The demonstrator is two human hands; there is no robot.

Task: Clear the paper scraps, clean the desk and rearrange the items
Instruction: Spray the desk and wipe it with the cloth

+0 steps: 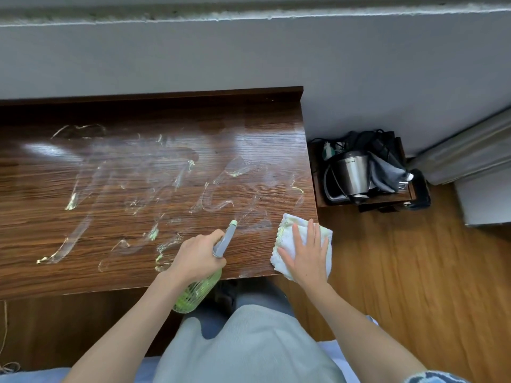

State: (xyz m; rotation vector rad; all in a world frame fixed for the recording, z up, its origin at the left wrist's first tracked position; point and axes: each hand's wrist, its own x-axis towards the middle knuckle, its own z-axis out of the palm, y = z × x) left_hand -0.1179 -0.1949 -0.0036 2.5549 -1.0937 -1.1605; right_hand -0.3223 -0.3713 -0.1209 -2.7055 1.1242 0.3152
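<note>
Dark wood-grain table [83, 189], centre-left of frame: one, bare of scraps and items, streaked with wet cleaner smears. White folded cloth [287, 239], one, at the table's lower-right corner, overhanging the edge, pressed flat under the right hand [307, 252] with fingers spread open. Green ribbed spray bottle [199, 291] with grey nozzle, one, gripped closed in the left hand [197, 254]. Step judged: cleaning; next calls for wiping leftward across the smears. Steel kettle [352, 172], one, on the floor at right.

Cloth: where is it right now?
Head view: the white cloth lies flat under the right hand on the desk's near right corner, just right of the spray bottle in the left hand.
</note>
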